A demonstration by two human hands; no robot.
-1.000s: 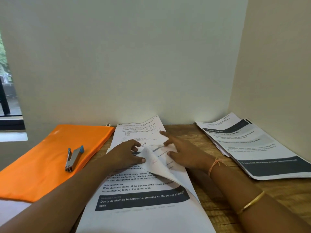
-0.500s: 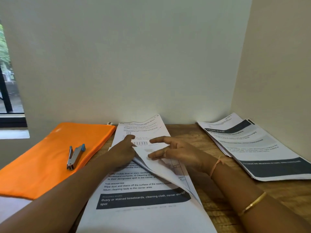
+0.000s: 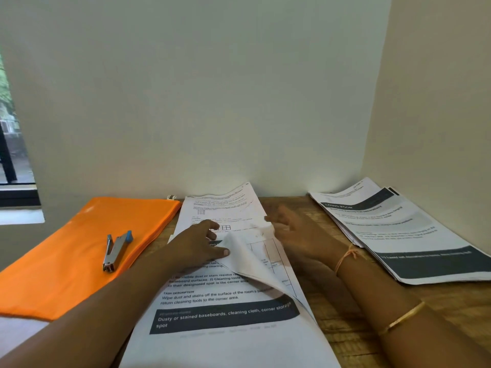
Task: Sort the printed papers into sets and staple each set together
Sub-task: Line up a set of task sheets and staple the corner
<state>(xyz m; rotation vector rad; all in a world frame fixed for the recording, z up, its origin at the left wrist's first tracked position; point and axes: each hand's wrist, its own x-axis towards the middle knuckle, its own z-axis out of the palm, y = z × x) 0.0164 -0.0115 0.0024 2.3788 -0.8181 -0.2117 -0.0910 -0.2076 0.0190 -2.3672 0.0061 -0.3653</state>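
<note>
A wooden table (image 3: pixel 345 330) is seen from above, with two bare forearms reaching in from the bottom edge. Nearest the viewer, a central stack (image 3: pixel 225 338) of printed papers is laid lengthwise away from the viewer. A dark band is printed across the exposed page, reading "Dusty or stained baseboards, cleaning cloth, corner storage spot". A gold bangle (image 3: pixel 401 318) is worn on the right forearm, and an orange thread (image 3: pixel 345 257) is tied at that wrist.

Further in, the top sheet (image 3: pixel 255 261) is peeled up from its left side and curled over toward the right. The left hand (image 3: pixel 196 243) is laid on the page beneath, fingers loosely bent and nothing gripped; its thumb tip is set against the curled edge. The right hand (image 3: pixel 300 235) is blurred, fingers spread at the sheet's far corner; whether the paper is pinched cannot be told.

To the left, a stapler (image 3: pixel 115 249) with a blue end is laid untouched on an orange folder (image 3: pixel 66 274). To the right, well apart from the hands, a second stack (image 3: pixel 398 235) is fanned slightly, headed "LIVING ROOM".

Behind everything, a pale wall (image 3: pixel 212 88) is seen, with a window (image 3: pixel 10 155) at the far left.
</note>
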